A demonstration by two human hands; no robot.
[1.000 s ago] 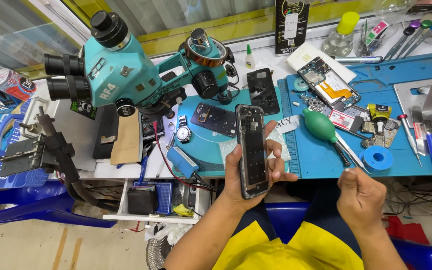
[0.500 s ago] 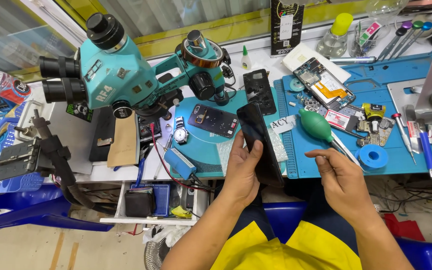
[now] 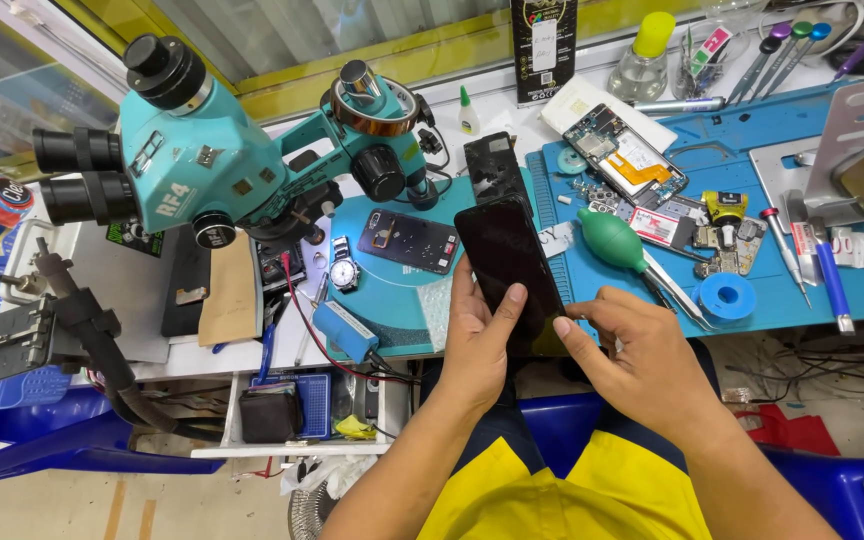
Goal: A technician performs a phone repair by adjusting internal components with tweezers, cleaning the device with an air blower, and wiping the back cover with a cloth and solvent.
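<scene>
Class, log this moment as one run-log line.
left hand: holds black phone | right hand: fingertip at phone's edge | nearby: green blower, teal microscope

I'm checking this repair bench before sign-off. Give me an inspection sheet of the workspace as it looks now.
Surface: blue work mat on a white bench, crowded.
Job's things: black phone, dark side up, held over the bench edge.
Clutter: teal microscope, opened phone, green air blower, blue tape roll, wristwatch, screwdrivers.
Grippers: left hand grips the phone from below, thumb on its face; right hand touches its lower right edge.
Cables: red wire across the bench front.
Surroundings: open drawer, blue chair.
</scene>
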